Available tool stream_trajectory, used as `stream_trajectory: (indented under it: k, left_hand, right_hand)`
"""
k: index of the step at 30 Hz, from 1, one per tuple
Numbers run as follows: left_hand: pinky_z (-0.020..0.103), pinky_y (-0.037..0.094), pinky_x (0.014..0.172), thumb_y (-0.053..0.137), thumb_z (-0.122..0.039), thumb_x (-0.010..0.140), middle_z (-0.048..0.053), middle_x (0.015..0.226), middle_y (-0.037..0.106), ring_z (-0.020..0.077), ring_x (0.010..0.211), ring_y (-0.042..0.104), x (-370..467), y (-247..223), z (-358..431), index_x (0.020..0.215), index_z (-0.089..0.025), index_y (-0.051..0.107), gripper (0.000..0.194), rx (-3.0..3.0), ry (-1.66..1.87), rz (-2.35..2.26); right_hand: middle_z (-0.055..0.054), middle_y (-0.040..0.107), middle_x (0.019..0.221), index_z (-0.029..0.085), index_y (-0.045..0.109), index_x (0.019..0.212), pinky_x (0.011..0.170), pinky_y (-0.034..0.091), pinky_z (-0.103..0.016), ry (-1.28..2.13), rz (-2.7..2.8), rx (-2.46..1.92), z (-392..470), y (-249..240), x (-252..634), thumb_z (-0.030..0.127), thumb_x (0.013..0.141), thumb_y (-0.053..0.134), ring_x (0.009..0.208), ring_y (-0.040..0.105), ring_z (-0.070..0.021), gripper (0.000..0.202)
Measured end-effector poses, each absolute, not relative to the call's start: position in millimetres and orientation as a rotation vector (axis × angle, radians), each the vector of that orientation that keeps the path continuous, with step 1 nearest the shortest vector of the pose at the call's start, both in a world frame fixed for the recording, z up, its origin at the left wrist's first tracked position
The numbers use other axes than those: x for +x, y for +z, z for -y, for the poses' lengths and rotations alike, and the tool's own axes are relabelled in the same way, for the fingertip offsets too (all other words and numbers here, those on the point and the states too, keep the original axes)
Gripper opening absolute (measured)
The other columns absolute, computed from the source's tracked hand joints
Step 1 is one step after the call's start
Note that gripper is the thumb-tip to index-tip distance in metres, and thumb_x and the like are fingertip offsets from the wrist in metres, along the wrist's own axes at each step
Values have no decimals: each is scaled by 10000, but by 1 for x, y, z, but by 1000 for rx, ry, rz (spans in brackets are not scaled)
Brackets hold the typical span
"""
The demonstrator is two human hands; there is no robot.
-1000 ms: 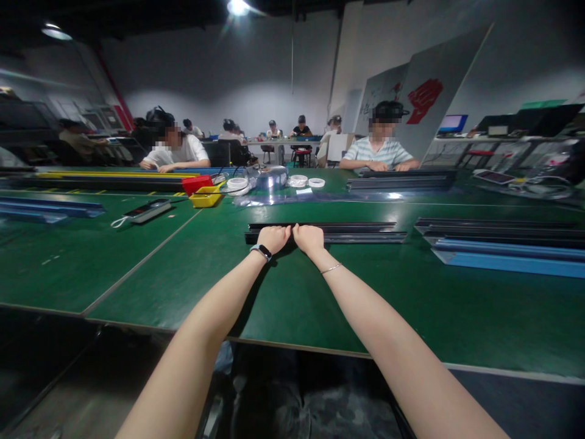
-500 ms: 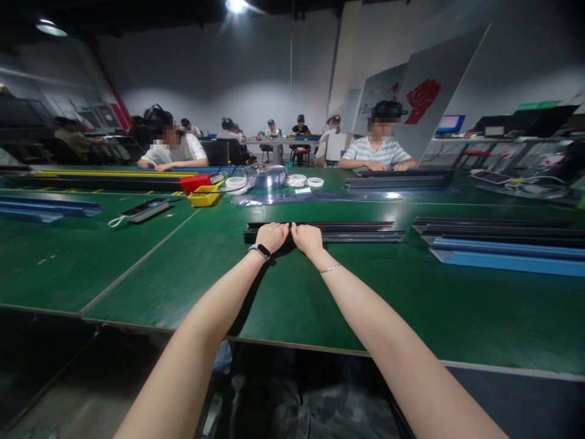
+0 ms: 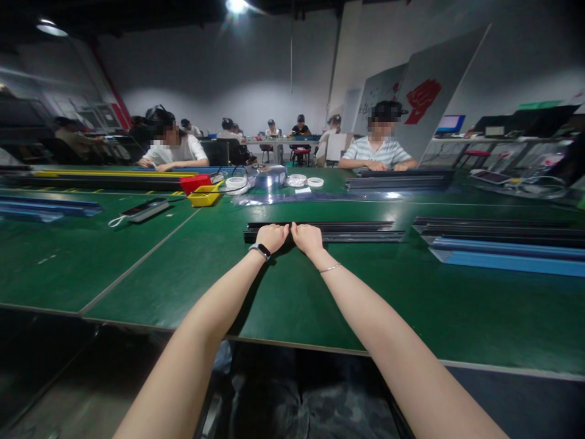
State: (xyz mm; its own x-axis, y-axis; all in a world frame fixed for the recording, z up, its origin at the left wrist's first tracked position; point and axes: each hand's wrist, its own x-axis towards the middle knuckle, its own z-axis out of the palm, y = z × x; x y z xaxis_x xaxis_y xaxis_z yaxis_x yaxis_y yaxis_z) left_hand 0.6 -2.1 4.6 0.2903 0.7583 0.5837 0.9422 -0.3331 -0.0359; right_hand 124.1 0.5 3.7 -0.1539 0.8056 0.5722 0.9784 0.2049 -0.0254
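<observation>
Two arms stretched forward, hands (image 3: 290,238) together, fingers (image 3: 273,228) curled over black profile (image 3: 359,235), knuckles up

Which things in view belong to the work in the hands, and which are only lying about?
In the work:
left hand
right hand
dark profile under both

Apparently lying about:
yellow bin
red bin
white rolls
phone-like device
blue profiles at right

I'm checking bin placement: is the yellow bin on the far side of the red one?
No, the yellow bin sits nearer the camera than the red bin.
</observation>
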Motion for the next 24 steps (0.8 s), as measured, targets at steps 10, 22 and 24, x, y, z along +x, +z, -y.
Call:
stream_trajectory:
  k: [10,22,24]
  left_hand:
    - [262,344,612,153,-378,827,113,681,590,159,684,538,0,4,1,698,-111,609,544,-2198,-660,1556]
    - [250,355,614,166,-376,825,103,677,592,152,677,542,2,4,2,682,-115,605,531,-2166,-646,1581]
    - [245,357,617,168,-376,824,104,675,593,149,678,543,3,4,1,676,-112,604,531,-2164,-635,1591]
  right_hand:
    - [-126,613,722,105,626,741,616,363,-242,-475,2046,-1707,0,5,123,365,825,155,687,556,-167,545]
    - [-126,603,737,102,617,749,618,361,-242,-506,1975,-1686,2,4,126,355,829,144,696,548,-164,542]
    - [-126,603,756,108,615,763,622,360,-244,-504,1997,-1715,2,5,127,355,827,145,703,547,-165,535]
